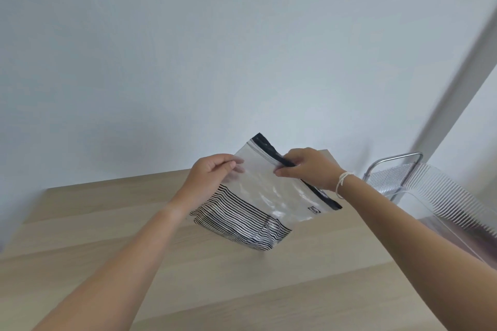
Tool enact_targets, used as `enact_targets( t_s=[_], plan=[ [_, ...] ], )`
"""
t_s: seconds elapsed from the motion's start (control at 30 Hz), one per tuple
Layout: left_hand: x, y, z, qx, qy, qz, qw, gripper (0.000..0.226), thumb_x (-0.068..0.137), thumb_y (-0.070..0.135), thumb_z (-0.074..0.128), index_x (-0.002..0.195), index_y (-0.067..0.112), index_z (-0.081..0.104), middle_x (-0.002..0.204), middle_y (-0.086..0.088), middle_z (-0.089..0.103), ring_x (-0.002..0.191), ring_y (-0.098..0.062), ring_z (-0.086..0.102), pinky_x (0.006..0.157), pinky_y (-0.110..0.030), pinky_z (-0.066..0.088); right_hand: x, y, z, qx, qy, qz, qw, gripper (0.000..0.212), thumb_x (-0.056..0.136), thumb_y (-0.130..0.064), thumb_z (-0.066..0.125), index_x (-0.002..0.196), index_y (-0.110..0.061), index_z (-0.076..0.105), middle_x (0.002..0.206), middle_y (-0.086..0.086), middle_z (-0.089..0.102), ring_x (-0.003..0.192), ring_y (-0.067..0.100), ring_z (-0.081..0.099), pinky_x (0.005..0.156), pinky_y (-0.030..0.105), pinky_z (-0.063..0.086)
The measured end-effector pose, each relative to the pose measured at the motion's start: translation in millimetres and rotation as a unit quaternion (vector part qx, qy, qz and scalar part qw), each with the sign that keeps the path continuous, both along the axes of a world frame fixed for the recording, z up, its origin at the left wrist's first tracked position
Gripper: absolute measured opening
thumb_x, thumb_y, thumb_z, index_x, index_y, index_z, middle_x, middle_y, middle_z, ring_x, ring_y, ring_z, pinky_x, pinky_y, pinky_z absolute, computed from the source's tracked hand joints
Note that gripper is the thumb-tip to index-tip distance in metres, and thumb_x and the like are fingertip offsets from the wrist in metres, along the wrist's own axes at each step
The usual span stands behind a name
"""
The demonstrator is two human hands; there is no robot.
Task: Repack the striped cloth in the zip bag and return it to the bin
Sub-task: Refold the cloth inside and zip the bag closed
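Zip bag [271, 191] w/ striped cloth [239, 220] pinched at both ends.
Left hand [212, 172] clenched on side edge, right hand [309, 166] on black zip strip; ribbed clear bin [435, 196] seen nearby, right of wood table [107, 236].

Tabletop [107, 223] open left/front; bin [430, 196] blocks right.

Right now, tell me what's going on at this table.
A person is holding a clear zip bag above a light wooden table with both bare hands. The left hand pinches the bag's left edge, and the right hand grips the dark zip strip along the top. The striped cloth sits in the lower part of the bag. A clear ribbed bin waits at the table's right, so the bag has not been put back yet.
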State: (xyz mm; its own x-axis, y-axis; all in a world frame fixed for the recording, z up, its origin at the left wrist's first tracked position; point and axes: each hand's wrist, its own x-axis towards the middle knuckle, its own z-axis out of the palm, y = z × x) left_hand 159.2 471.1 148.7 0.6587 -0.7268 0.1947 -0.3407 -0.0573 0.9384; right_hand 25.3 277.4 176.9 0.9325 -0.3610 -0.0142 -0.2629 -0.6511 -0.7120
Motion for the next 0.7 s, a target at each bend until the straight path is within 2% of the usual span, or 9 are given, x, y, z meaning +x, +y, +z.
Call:
enact_targets(
  t_s=[0.1, 0.2, 0.27, 0.3, 0.4, 0.47, 0.53, 0.6, 0.7],
  plan=[
    [3, 5, 3, -0.002, 0.033, -0.021, 0.999, 0.024, 0.089, 0.013, 0.056, 0.091, 0.034, 0.069, 0.083, 0.01, 0.075, 0.079, -0.01, 0.07, 0.071, -0.021, 0.053, 2, 1, 2, 0.022, -0.006, 0.013, 1.0, 0.024, 0.077, -0.034, 0.069, 0.082, -0.01, 0.071, 0.043, -0.011, 0.049, 0.04, 0.0, 0.042, 0.042, 0.005, 0.031],
    [0, 1, 12, -0.01, 0.059, -0.074, 0.995, 0.024, 0.081, 0.016, 0.067, 0.096, 0.035, 0.069, 0.088, 0.018, 0.074, 0.084, 0.0, 0.067, 0.069, -0.013, 0.05, 7, 7, 7, 0.051, 0.005, 0.072, 0.996, 0.018, 0.078, -0.029, 0.069, 0.08, -0.013, 0.074, 0.063, -0.013, 0.07, 0.054, -0.005, 0.058, 0.061, 0.004, 0.04],
    [0, -5, 17, 0.0, 0.036, -0.064, 0.997, 0.015, 0.078, 0.02, 0.07, 0.083, 0.033, 0.073, 0.082, 0.017, 0.075, 0.079, -0.002, 0.069, 0.067, -0.012, 0.05, 9, 9, 8, 0.059, 0.013, 0.09, 0.994, 0.012, 0.078, -0.026, 0.068, 0.078, -0.015, 0.074, 0.078, -0.004, 0.075, 0.061, 0.003, 0.063, 0.076, 0.018, 0.046],
    [0, -6, 18, 0.0, 0.033, -0.048, 0.998, 0.012, 0.078, 0.019, 0.069, 0.077, 0.03, 0.074, 0.078, 0.015, 0.075, 0.073, -0.004, 0.07, 0.064, -0.012, 0.051, 9, 8, 8, 0.066, 0.017, 0.094, 0.993, 0.01, 0.078, -0.024, 0.067, 0.077, -0.017, 0.074, 0.081, -0.003, 0.075, 0.062, 0.005, 0.064, 0.078, 0.018, 0.046],
    [8, -2, 22, -0.024, 0.072, -0.01, 0.997, 0.014, 0.081, 0.017, 0.065, 0.073, 0.024, 0.074, 0.073, 0.005, 0.076, 0.067, -0.012, 0.071, 0.06, -0.019, 0.055, 3, -3, 9, 0.073, 0.056, 0.094, 0.991, 0.008, 0.079, -0.026, 0.065, 0.078, -0.023, 0.073, 0.076, -0.013, 0.075, 0.065, 0.004, 0.069, 0.069, 0.0, 0.04],
    [20, 8, 23, -0.039, 0.099, 0.007, 0.994, 0.013, 0.082, 0.017, 0.064, 0.076, 0.021, 0.074, 0.075, 0.0, 0.076, 0.068, -0.015, 0.071, 0.062, -0.024, 0.058, -6, -17, 6, 0.067, 0.078, 0.081, 0.991, 0.011, 0.08, -0.029, 0.064, 0.082, -0.023, 0.073, 0.066, -0.018, 0.073, 0.064, 0.001, 0.067, 0.061, 0.003, 0.042],
    [32, 20, 22, -0.049, 0.133, 0.02, 0.99, 0.01, 0.079, 0.02, 0.065, 0.078, 0.019, 0.075, 0.075, -0.002, 0.075, 0.069, -0.016, 0.071, 0.062, -0.026, 0.058, -15, -32, 2, 0.078, 0.063, 0.05, 0.994, 0.017, 0.08, -0.033, 0.065, 0.085, -0.02, 0.074, 0.065, -0.012, 0.073, 0.062, 0.0, 0.064, 0.061, 0.008, 0.043],
    [40, 28, 18, -0.043, 0.155, 0.025, 0.987, 0.013, 0.074, 0.024, 0.066, 0.079, 0.017, 0.075, 0.076, -0.003, 0.075, 0.069, -0.017, 0.07, 0.062, -0.027, 0.059, -20, -40, -3, 0.134, 0.033, 0.021, 0.99, 0.017, 0.08, -0.036, 0.065, 0.087, -0.023, 0.074, 0.079, -0.001, 0.076, 0.074, 0.004, 0.067, 0.068, 0.012, 0.049],
    [44, 32, 11, -0.031, 0.169, 0.027, 0.985, 0.014, 0.082, 0.016, 0.061, 0.079, 0.016, 0.075, 0.074, -0.002, 0.075, 0.069, -0.018, 0.07, 0.062, -0.029, 0.059, -21, -39, -7, 0.238, -0.048, -0.02, 0.97, 0.013, 0.082, -0.031, 0.063, 0.08, -0.024, 0.074, 0.079, -0.012, 0.076, 0.074, -0.003, 0.067, 0.059, 0.007, 0.048]
  ],
)
